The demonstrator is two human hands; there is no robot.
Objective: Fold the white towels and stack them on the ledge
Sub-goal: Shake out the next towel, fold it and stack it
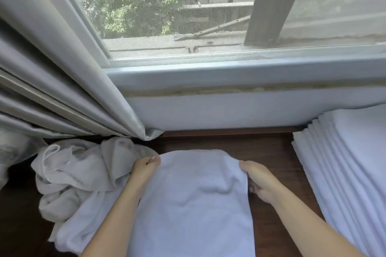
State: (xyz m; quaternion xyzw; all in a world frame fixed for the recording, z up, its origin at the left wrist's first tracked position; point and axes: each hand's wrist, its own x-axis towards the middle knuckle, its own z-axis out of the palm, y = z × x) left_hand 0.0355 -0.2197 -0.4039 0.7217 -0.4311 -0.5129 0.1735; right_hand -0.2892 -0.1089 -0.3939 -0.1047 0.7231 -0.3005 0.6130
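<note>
White towel in work [194,200]: terry cloth, lying lengthwise in front of us on the dark wooden ledge [271,152], its far edge rounded over where we hold it, its near end running out of the bottom of the view
Left hand [144,168]: we pinch the towel's far left corner between thumb and fingers, closed on the cloth
Right hand [258,179]: we grip the far right corner, thumb on top of the towel, fingers curled under its edge
Forearms: ours come in bare from the bottom, one along each long side of the towel
Folded stack [342,165]: white towels piled on the ledge to our right, layered edges fanned toward us, the pile reaching the wall and apart from the towel in our hands
Unfolded heap [79,175]: crumpled white cloth on the ledge to our left, touching our left wrist and the towel's left side
Curtain [69,89]: grey, hanging in folds at the left, its hem meeting the heap
Window [188,6]: just behind the ledge, above a pale sill, with trees and buildings outside
</note>
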